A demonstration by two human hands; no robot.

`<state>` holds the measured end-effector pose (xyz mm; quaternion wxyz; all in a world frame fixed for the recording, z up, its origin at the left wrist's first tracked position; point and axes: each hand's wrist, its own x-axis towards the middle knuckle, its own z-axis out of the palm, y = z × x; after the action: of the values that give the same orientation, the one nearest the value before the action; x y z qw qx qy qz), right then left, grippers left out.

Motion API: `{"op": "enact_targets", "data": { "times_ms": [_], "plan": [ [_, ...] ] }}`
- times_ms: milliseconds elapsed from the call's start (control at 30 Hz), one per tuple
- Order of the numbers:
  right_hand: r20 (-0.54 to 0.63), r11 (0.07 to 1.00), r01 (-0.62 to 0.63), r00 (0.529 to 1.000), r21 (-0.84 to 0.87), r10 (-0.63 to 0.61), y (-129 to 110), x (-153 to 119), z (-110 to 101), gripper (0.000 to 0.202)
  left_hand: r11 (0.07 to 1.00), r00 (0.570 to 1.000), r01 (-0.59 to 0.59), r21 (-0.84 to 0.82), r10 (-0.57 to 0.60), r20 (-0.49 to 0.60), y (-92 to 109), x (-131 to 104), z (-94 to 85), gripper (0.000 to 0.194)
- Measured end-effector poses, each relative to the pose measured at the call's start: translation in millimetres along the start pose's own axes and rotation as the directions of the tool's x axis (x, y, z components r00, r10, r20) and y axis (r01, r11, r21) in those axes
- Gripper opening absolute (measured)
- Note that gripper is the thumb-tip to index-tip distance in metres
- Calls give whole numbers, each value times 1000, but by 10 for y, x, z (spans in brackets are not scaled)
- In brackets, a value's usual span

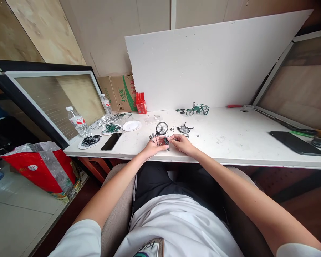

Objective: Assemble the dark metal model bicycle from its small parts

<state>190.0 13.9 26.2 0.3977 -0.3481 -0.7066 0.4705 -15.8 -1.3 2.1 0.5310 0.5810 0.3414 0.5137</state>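
Observation:
Near the table's front edge, my left hand (153, 149) is closed around the frame of a small black model bicycle (162, 128), whose spoked wheel points away from me. My right hand (182, 143) meets it from the other side, its thumb and finger pinched at a small dark part on the model. What exactly sits between those fingertips is too small to make out. Just beyond my right hand lies a loose wheel with attached black parts (184, 129). Several tiny dark pieces (172, 129) are scattered beside it.
A finished-looking green model bicycle (198, 109) stands at the back. To the left are plates with black parts (90, 140) and green parts (111, 128), a white plate (131, 125), a phone (111, 141) and water bottles (79, 122). Another black phone (296, 143) lies at right.

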Motion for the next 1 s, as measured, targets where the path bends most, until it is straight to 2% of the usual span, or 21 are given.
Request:
{"op": "enact_targets", "data": {
  "times_ms": [1000],
  "plan": [
    [27, 998, 62, 998, -18, -62, -45, -9, -6, 50, 1000, 999, 16, 14, -15, -43, 12, -15, 14, 56]
  ]
}}
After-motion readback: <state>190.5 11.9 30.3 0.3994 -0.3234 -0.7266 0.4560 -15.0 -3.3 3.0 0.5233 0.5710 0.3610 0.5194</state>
